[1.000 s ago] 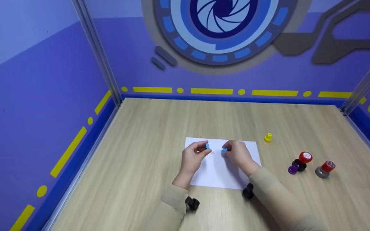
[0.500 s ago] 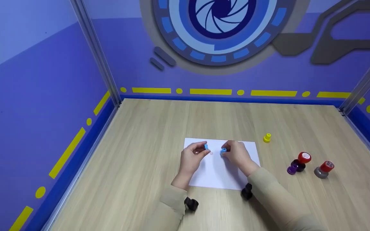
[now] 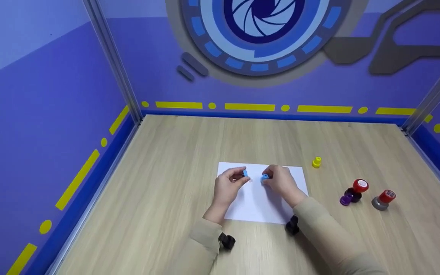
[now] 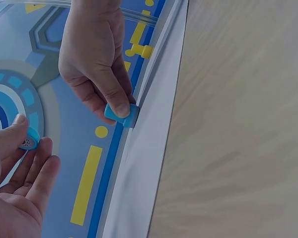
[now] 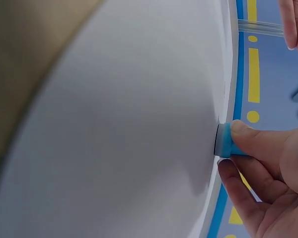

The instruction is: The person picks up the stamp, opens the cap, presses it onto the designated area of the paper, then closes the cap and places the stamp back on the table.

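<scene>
My right hand (image 3: 284,184) grips a small blue stamp (image 5: 224,141) by its handle, between thumb and fingers. Its grey base stands on or just above the white sheet of paper (image 3: 258,208); whether it touches cannot be told. To the left, my left hand (image 3: 225,189) pinches a small round blue cap (image 4: 34,137) between thumb and fingers, raised over the paper's left part. A faint pinkish mark (image 3: 250,181) shows on the sheet between the two hands.
A yellow stamp (image 3: 316,162) stands beyond the sheet's right corner. Farther right are a red-and-black stamp (image 3: 360,186), a purple one (image 3: 345,199) touching or near it, and a red-and-grey one (image 3: 383,199). Blue-purple walls (image 3: 189,88) bound the wooden table (image 3: 159,183).
Both hands keep their holds and stay almost in place over the paper. The head view has shifted slightly; the other stamps stand where they were.
</scene>
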`<control>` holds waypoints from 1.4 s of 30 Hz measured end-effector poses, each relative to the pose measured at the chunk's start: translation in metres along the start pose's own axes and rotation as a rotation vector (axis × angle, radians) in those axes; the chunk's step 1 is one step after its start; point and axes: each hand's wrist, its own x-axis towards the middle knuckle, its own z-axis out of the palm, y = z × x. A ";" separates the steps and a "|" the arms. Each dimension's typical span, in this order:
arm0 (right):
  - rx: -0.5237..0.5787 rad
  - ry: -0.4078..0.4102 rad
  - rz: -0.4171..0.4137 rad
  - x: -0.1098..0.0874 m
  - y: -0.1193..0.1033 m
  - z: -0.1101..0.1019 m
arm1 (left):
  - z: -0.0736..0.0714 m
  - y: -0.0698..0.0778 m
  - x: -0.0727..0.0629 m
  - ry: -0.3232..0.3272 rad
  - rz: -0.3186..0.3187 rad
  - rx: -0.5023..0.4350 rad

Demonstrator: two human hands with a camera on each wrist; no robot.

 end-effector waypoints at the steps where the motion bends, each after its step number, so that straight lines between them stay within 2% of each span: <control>1: -0.001 0.000 0.002 0.000 0.000 0.000 | 0.000 0.000 0.001 0.001 0.002 0.004; 9: 0.001 -0.004 0.008 0.001 -0.002 -0.002 | 0.000 0.001 0.002 -0.003 0.000 -0.001; 16: 0.004 0.027 -0.025 0.001 -0.001 -0.001 | 0.000 0.002 0.001 0.006 -0.010 -0.020; 33: -0.017 0.003 -0.003 0.005 -0.004 -0.003 | -0.002 0.003 0.005 0.009 -0.018 0.023; 42: -0.026 0.003 -0.021 0.004 -0.001 -0.002 | -0.001 0.001 0.004 0.016 -0.027 -0.002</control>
